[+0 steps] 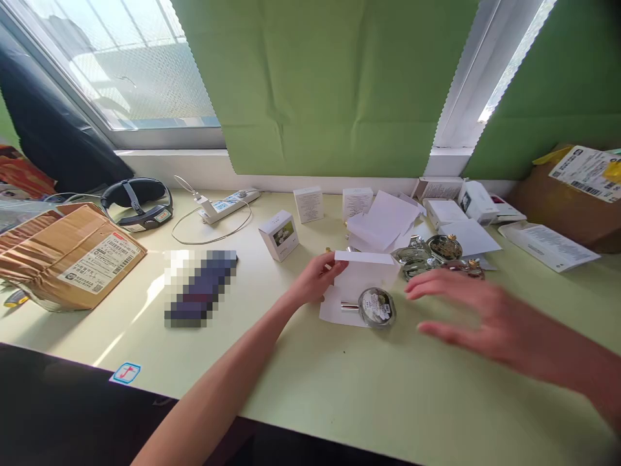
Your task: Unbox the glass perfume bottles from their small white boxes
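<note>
- I see the left hand [317, 278] closed on the left edge of a white box [365, 272], fingers on its upper corner, box sitting mid-desk [339, 388].
- Right hand [480, 314] is open, fingers spread, palm down, hovering just right of the box and not touching it; it's motion-blurred.
- Round compact [377, 307] lies just below the box, on a white sheet [334, 310], between the two hands, nearer the left.
- Count, small white boxes standing behind: three — one with a picture [279, 235], two plain [309, 204] [358, 202].
- More white boxes at far right by the sill [453, 194]; I count at least three, overlap makes it unclear.
- Loose white cards [388, 220]: a stack, can't count.
- Shiny metal pieces [431, 252] just right of the box: several, tangled, count unclear.
- Brown parcels: two — one far left [68, 255], one far right [567, 200].
- One power strip [228, 205], one black headset [138, 202], both back left, well apart from the hands.
</note>
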Motion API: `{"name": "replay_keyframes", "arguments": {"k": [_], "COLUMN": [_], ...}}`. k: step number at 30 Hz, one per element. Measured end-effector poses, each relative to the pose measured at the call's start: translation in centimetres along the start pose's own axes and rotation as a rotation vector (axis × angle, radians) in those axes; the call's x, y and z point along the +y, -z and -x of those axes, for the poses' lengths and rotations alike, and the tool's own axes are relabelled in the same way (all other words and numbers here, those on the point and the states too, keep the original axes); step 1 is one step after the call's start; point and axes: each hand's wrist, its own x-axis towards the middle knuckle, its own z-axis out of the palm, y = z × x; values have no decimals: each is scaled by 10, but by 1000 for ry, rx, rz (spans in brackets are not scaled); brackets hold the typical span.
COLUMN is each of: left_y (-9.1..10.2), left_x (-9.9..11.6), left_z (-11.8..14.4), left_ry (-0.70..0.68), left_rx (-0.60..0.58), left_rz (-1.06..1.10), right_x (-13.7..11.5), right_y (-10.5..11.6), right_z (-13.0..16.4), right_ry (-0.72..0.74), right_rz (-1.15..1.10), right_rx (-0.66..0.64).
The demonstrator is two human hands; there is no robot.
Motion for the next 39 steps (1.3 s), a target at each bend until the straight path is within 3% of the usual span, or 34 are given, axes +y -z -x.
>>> {"name": "replay_keyframes", "arguments": {"k": [1,3,5,8,10,13,14,16,19,21,22,23,25,27,32,35,39], "left_y": [-1,-1,3,17,30,44,45,41,24,11,5,0,-8,-14,-23,-29,-28], "left_x": [0,-1,0,6,19,59,77,114,155,163,161,156,141,125,117,120,114], "left_z": [0,-1,1,5,6,-7,-16,-37,-56,-53,-46,-39,-24,-17,-24,-29,-36], "left_ry": [-11,-42,-58,-24,48,152,155,34,-184,-269,-296,-301,-276,-298,-404,-466,-476], "left_rx": [5,9,8,18,5,-66,-71,-3,47,113,80,-36,-409,-542,-527,-473,-328], "left_rz": [-6,-42,-75,-76,-16,124,176,278,309,161,39,-101,-361,-471,-600,-725,-725], "right_x": [-10,-16,-11,4,11,10,9,6,11,19,25,30,40,48,51,36,7], "right_y": [-28,-71,-89,-77,-59,-40,-37,-39,-49,-56,-59,-61,-67,-72,-79,-71,-56], "right_z": [-3,-12,-22,-23,-12,3,5,4,-4,-8,-9,-9,-9,-9,-6,-7,-12], "right_ry": [89,148,119,61,47,94,104,74,-18,-70,-99,-134,-208,-276,-322,-415,-453], "right_rz": [33,68,38,-233,-571,-895,-897,-831,-827,-920,-984,-1055,-1208,-1343,-1405,-1244,-994], "right_rx": [-96,-133,-140,-196,-352,-656,-714,-736,-680,-607,-559,-501,-381,-271,-118,32,181]}}
